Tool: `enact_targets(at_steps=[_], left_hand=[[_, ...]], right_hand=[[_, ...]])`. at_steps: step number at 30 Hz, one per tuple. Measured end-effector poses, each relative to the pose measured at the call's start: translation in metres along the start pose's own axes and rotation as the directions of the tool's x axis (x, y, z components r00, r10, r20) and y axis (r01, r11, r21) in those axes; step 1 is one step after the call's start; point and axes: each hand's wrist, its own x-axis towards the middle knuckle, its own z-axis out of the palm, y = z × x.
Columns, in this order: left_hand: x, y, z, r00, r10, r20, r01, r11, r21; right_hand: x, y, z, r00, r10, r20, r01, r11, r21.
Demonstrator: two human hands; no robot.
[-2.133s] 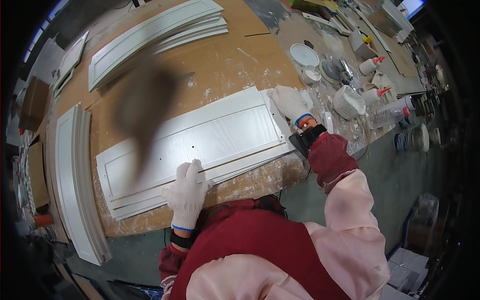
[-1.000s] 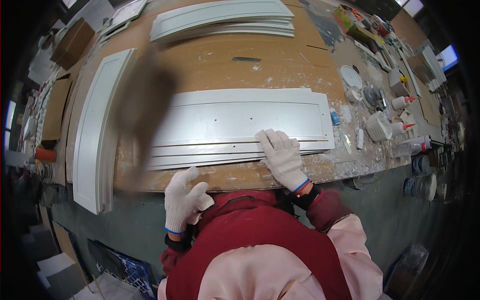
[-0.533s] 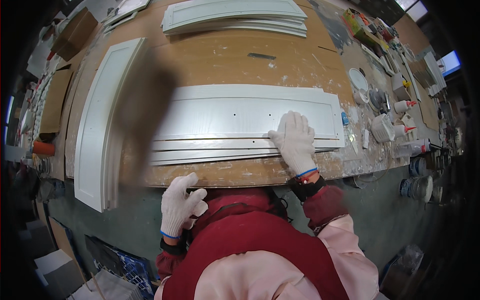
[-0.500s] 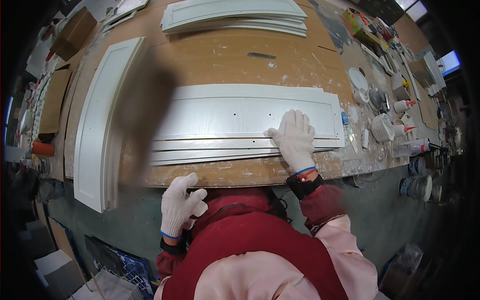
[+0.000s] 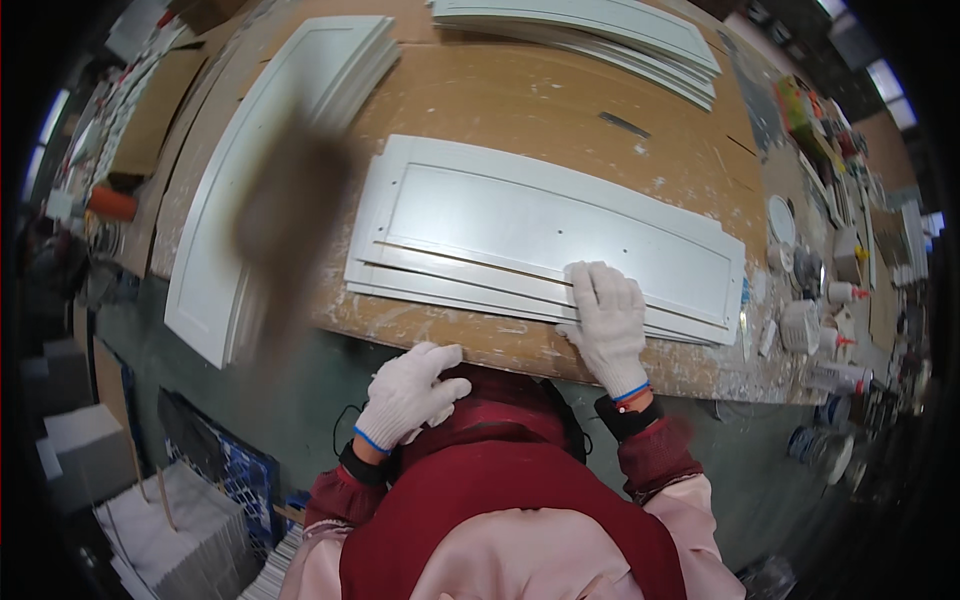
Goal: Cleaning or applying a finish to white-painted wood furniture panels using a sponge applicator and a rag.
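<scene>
I have the right hand (image 5: 608,318) on the near long edge of a white panel stack (image 5: 500,215), to the right of its middle. The fingers lie straight and nearly side by side, with the thumb angled off to the left; the hand is laid flat, not pinching anything that I can see. Its fingertips reach over the near border of the top panel, while the palm sits across the stepped edges of the panels beneath. Most of the stack extends beyond and to the left of this hand, with a shorter length to its right. Two small dark holes in the recessed face lie just past the fingertips.

My view puts the left hand (image 5: 412,392) at the near rim of the table (image 5: 440,110), apart from the stack and below its left half. Its fingers are bent, the thumb standing away from them; I can't tell whether anything is tucked under the palm. Both hands wear white knitted gloves.

Around the work I see a second panel stack (image 5: 265,150) along the left, partly behind a dark blurred shape (image 5: 295,200), and a third panel stack (image 5: 600,32) at the far side. A dark strip (image 5: 624,124) lies between that one and the stack under the right hand.
</scene>
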Motion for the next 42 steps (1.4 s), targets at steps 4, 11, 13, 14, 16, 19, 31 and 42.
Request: enact_targets(at_steps=[4,11,13,14,16,19,31,42], left_hand=[[-0.003,-0.009,0.005,0.999,0.048,-0.014,-0.048,0.999,-0.012],[-0.008,-0.020,0.009,0.994,0.105,-0.037,-0.107,0.993,-0.053],[-0.011,-0.027,0.015,0.979,0.184,-0.091,-0.190,0.980,-0.061],[-0.013,-0.030,0.016,0.977,0.189,-0.102,-0.196,0.978,-0.068],[-0.011,-0.033,0.015,0.976,0.206,-0.076,-0.210,0.976,-0.054],[-0.011,-0.021,0.000,0.977,0.215,0.009,-0.214,0.976,-0.049],[-0.012,-0.021,-0.031,0.975,0.171,0.144,-0.052,0.801,-0.596],[-0.008,-0.075,-0.017,0.987,0.139,-0.078,-0.133,0.445,-0.885]], right_hand=[[0.004,0.000,0.007,0.996,-0.034,-0.088,0.034,0.999,0.006],[-0.019,0.009,0.014,0.999,0.025,0.033,-0.027,0.998,0.056],[-0.011,0.002,-0.026,0.996,-0.081,0.048,0.085,0.993,-0.083],[-0.004,0.003,-0.040,0.995,-0.091,0.045,0.095,0.991,-0.093],[0.019,0.009,-0.077,0.979,-0.194,-0.061,0.187,0.977,-0.107],[0.053,0.020,-0.134,0.993,-0.101,-0.057,0.107,0.989,0.100],[0.042,0.047,-0.246,0.717,0.637,-0.284,-0.058,0.460,0.886],[-0.010,0.010,-0.025,0.501,0.782,0.370,0.358,-0.576,0.735]])
